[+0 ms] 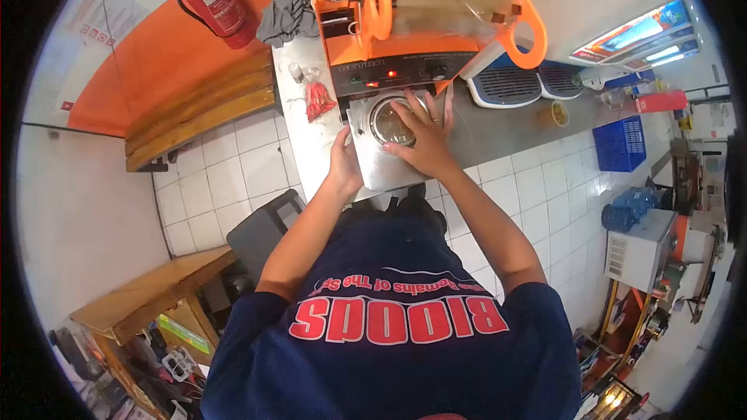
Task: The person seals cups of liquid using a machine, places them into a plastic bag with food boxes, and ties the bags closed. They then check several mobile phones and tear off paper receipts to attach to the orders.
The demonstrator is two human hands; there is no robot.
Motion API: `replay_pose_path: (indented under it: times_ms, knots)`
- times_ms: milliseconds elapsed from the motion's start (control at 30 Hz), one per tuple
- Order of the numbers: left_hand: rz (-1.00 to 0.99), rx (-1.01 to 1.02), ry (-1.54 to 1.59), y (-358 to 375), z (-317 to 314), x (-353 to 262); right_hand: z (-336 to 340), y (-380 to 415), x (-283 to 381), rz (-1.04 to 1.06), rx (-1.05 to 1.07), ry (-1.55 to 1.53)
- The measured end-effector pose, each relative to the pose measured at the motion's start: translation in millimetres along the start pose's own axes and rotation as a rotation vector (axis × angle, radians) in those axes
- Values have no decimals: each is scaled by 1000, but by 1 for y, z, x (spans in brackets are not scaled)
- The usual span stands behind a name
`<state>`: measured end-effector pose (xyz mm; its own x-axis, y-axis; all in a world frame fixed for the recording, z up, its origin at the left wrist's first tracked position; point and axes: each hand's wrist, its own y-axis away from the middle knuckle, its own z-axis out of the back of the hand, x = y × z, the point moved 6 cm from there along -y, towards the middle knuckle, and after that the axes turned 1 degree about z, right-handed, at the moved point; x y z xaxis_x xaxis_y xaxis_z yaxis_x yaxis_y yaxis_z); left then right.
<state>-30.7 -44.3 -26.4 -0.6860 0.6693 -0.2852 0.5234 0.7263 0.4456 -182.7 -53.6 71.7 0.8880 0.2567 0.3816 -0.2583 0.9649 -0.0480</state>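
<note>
In front of me is an orange and black cup sealing machine [397, 70] with a red light lit on its panel and a film roll [443, 0] above. Its metal tray [377, 171] sticks out toward me. A round cup [391, 126] sits in the tray's ring, its inside brownish. My right hand [426, 144] lies over the cup with fingers spread, touching the rim area and partly covering it. Against the tray's left edge rests my left hand [344, 163], fingers stretched along the side, holding nothing I can see.
Left of the machine lie a bag with red contents [317, 101] and a grey cloth [289, 18]. Rightward along the counter are black drip trays [506, 87], a small tub [559, 114] and a red bottle [661, 101]. A blue crate [620, 144] stands beyond the counter edge.
</note>
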Motion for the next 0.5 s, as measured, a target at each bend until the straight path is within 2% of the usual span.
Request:
replay_pose_path:
  times_ms: [67, 100, 167, 200, 267, 300, 367, 433, 500]
  knots:
    - [38, -12, 20, -7, 0, 6, 17, 1, -5, 29, -162, -31]
    - [55, -54, 30, 23, 7, 0, 12, 9, 16, 12, -130, -59]
    - [21, 24, 46, 20, -5, -3, 30, 14, 9, 75, -318, -273]
    - [23, 39, 43, 18, -11, -6, 35, 15, 10, 75, -328, -261]
    - [8, 137, -58, 19, -22, -11, 57, 32, 10, 28, -570, -634]
    - [21, 148, -64, 20, -22, -9, 64, 40, 7, 19, -583, -624]
    - [-81, -14, -137, 22, -5, -13, 85, 58, -19, -144, -751, -748]
    - [-153, -92, -182, 23, 32, -14, 99, 74, -55, -165, -802, -690]
    - [-110, -142, -112, 35, 53, -12, 94, 92, -98, -375, -803, -587]
